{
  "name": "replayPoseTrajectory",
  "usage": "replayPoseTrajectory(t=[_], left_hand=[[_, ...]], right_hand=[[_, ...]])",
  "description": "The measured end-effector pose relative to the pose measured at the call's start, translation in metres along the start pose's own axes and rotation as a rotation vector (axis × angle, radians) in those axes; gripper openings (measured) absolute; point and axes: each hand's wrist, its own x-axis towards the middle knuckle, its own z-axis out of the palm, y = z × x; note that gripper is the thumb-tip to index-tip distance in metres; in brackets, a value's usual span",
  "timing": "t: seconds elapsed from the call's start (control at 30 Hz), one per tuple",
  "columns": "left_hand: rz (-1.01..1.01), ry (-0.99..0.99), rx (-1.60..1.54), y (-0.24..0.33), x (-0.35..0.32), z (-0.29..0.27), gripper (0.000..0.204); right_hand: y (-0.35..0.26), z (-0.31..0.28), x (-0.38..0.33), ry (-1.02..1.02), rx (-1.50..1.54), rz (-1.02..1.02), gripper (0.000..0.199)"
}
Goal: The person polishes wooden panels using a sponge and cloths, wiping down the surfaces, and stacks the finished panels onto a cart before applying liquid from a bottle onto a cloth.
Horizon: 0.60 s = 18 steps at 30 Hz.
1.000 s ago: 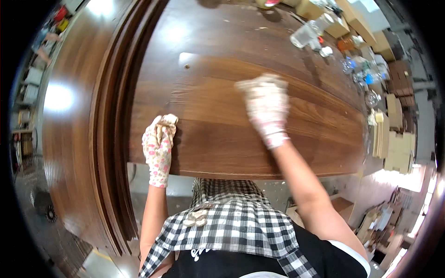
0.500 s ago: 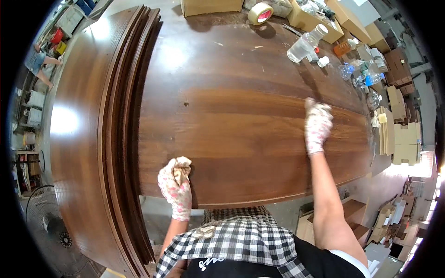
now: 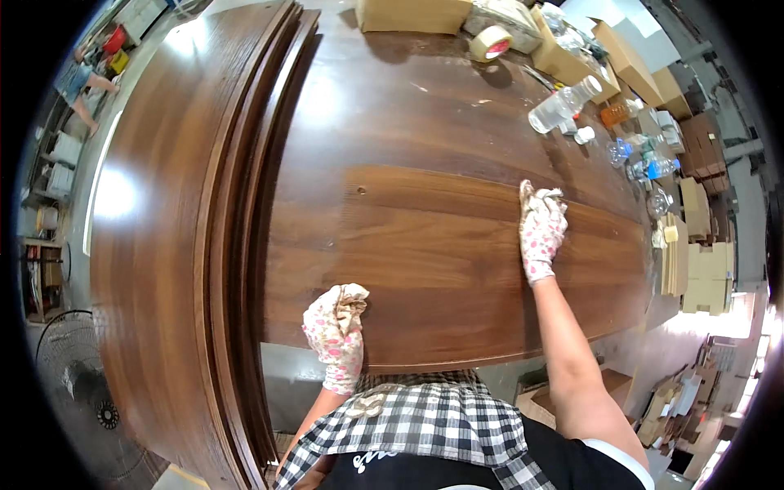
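Note:
A brown wooden panel (image 3: 441, 261) lies flat in front of me, glossy, with a small dark hole near its left part. My left hand (image 3: 333, 331), in a white glove with pink spots, is closed around a crumpled, brown-stained rag (image 3: 353, 306) at the panel's near left edge. Farther off on the right, my right hand (image 3: 542, 233) wears a matching glove and presses on the panel with fingers bent and closed. Brown stains mark its fingertips; whatever lies beneath them is hidden.
Left of the panel stands a stack of brown boards (image 3: 171, 245). Along the back are a cardboard box (image 3: 412, 15), a tape roll (image 3: 490, 44) and a clear bottle (image 3: 563, 104). Several plastic bottles line the far right. A fan (image 3: 90, 400) stands at lower left.
My right hand has shifted slightly left across the panel. The left hand still grips the rag. The whole view has swung a little, so the panel and boards appear farther right.

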Motion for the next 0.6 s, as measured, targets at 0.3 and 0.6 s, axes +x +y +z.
replayPoseTrajectory(t=[0.3,0.6], left_hand=[[-0.106,-0.052,0.008,-0.021,-0.01,-0.004,0.045],[-0.12,-0.014,-0.53,0.002,0.021,-0.018,0.031]], right_hand=[[-0.169,0.208,-0.059,-0.568,-0.435,-0.617,0.057],[0.033,-0.12,0.002,-0.162,-1.535,-0.016,0.024]])
